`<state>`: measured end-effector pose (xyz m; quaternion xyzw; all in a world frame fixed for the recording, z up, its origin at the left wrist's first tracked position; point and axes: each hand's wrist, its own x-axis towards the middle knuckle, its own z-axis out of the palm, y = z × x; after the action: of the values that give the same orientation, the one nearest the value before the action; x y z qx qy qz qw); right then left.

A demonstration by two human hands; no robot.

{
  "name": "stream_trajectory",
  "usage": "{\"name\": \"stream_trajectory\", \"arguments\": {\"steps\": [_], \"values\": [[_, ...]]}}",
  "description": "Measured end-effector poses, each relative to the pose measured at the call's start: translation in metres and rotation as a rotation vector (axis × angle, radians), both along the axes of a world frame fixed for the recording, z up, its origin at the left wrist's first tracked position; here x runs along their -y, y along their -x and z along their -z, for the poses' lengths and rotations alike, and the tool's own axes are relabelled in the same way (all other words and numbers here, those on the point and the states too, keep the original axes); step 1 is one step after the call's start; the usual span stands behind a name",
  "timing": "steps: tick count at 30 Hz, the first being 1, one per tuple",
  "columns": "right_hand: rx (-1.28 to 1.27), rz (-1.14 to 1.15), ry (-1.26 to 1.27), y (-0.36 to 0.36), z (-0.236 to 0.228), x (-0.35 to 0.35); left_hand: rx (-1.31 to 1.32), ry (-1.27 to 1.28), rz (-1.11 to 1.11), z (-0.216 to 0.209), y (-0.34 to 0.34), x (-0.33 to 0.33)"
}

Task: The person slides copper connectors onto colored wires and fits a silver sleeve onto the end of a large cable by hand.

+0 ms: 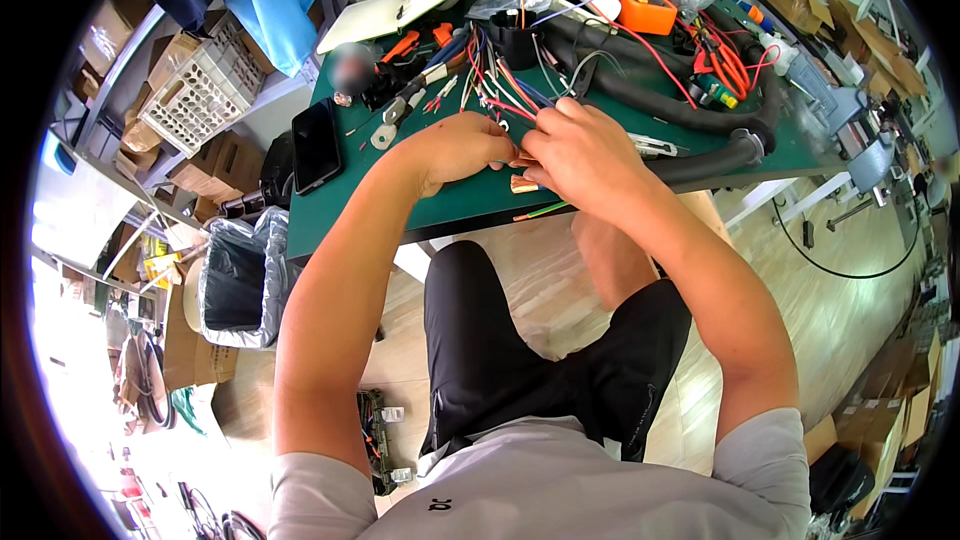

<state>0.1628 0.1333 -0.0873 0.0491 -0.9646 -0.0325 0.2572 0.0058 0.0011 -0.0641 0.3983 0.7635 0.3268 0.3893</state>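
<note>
Close together over the front of the green worktable (410, 210), my left hand (462, 152) and my right hand (582, 155) meet with their fingertips pinched on a thin wire. Its tip is mostly hidden by the fingers. Beyond them a bundle of coloured wires (510, 90), red, white and blue, fans out from a thick black cable. Just under my fingers show a bare copper end (522, 183) and a green-yellow wire (541, 211) at the table edge. Left of my left hand lies a grey-handled crimping or cutting tool (392, 120).
A black phone (316, 145) lies at the table's left edge, above a lined waste bin (240, 280). Thick black cable (700, 165) curves along the right side. A utility knife (655, 145), an orange meter (640, 5) and red test leads (730, 65) are farther right.
</note>
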Motion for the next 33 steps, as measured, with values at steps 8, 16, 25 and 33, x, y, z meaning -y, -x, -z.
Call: {"name": "stream_trajectory", "arguments": {"steps": [8, 16, 25, 33], "values": [[-0.010, 0.035, 0.028, 0.000, 0.004, 0.004, -0.076, 0.012, 0.097, 0.001, 0.004, 0.001], [-0.086, 0.031, 0.086, 0.003, 0.012, 0.002, 0.148, -0.109, -0.017, 0.006, 0.005, 0.013], [-0.098, 0.018, 0.070, 0.003, 0.008, 0.001, -0.158, -0.236, 0.160, 0.023, 0.013, 0.022], [-0.101, 0.019, 0.063, 0.003, 0.010, 0.003, -0.180, -0.340, 0.165, 0.030, 0.011, 0.028]]}}
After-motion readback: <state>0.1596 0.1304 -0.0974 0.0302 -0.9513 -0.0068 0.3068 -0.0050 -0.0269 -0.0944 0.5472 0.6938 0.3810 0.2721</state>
